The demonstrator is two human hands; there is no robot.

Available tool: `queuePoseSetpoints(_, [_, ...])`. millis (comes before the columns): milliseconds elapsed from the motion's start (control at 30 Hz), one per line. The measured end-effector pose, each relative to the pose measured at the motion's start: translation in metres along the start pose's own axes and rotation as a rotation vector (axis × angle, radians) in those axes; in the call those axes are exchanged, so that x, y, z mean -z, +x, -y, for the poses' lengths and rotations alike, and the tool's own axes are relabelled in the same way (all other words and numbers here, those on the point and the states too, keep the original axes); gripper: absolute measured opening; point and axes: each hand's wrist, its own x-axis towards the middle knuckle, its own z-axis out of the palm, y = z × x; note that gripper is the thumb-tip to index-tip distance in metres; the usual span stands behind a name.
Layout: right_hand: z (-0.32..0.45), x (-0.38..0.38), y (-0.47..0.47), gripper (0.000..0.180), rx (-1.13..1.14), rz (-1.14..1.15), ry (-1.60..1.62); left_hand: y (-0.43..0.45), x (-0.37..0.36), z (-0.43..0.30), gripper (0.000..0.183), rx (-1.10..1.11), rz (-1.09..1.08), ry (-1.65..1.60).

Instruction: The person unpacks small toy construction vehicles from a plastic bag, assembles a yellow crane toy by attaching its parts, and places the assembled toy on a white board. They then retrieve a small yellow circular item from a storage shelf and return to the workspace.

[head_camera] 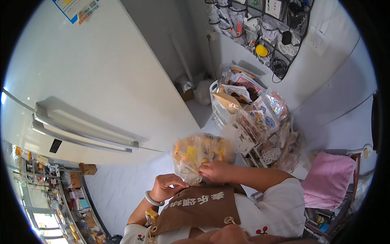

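Observation:
A clear plastic bag (190, 154) filled with yellow and orange items bulges in front of my chest. Its neck is gathered towards me, and my right hand (213, 171) grips the bunched plastic there. My left hand (167, 186), with a pale bangle (154, 199) at the wrist, is at the left edge of the bag's neck. The left thumb and fingertips come together beside the plastic; whether they pinch it is too small to tell. Below both hands is the brown apron (198, 210) that I wear, which bears writing.
A large white refrigerator (91, 76) stands at the left. Beyond the bag, a white basket (215, 114) is crammed with packaged goods. Above it hangs a pocket organizer (275, 36). A pink towel (329, 180) drapes at the right, and loaded shelves (65, 186) line the lower left.

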Motion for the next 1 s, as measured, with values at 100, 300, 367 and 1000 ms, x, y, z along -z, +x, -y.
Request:
queuePoseSetpoints(100, [-0.001,0.006,0.016,0.015,-0.113,0.024,0.021,0.007,0.011,0.022,0.017,0.091,-0.054,0.040])
queuePoseSetpoints(300, [0.011,0.036,0.052,0.016,-0.257,0.099,0.110,0.030,0.048,0.050,0.015,-0.027,-0.083,0.082])
queuePoseSetpoints(367, [0.017,0.043,0.063,0.017,-0.199,0.073,0.116,0.041,0.057,0.053,0.016,-0.015,-0.143,-0.016])
queuePoseSetpoints(1000, [-0.049,0.390,0.270,0.019,-0.233,-0.781,-0.036,0.151,0.070,0.174,0.030,0.410,0.063,-0.391])
